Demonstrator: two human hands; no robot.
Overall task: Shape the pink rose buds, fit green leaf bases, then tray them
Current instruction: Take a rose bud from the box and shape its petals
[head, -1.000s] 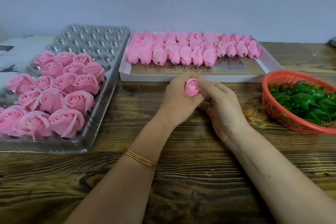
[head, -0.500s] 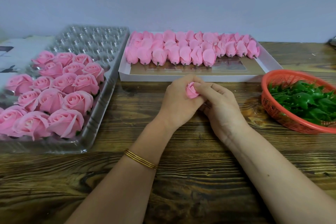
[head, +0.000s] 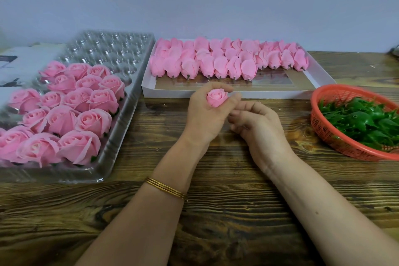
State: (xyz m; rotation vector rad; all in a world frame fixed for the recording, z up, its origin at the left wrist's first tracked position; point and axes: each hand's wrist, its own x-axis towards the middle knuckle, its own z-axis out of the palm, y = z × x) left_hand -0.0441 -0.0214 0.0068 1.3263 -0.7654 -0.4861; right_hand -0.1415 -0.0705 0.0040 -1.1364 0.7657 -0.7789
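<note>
My left hand point(head: 205, 114) pinches a pink rose bud point(head: 216, 97) upright between fingertips, above the wooden bench point(head: 226, 211), just in front of the white box point(head: 319, 80) of unshaped buds point(head: 226, 58). My right hand point(head: 257, 125) sits beside it, fingers loosely curled, holding nothing I can see. Finished roses point(head: 62, 110) fill the clear tray point(head: 121, 136) left; green leaf bases point(head: 362, 123) lie in the red basket point(head: 336, 138) right.

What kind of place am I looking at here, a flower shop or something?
More likely a small craft workbench for assembling artificial roses, not a shop. A clear plastic cell tray holds finished pink roses, a white box holds rows of unshaped buds, and a red basket holds green leaf bases.
</note>
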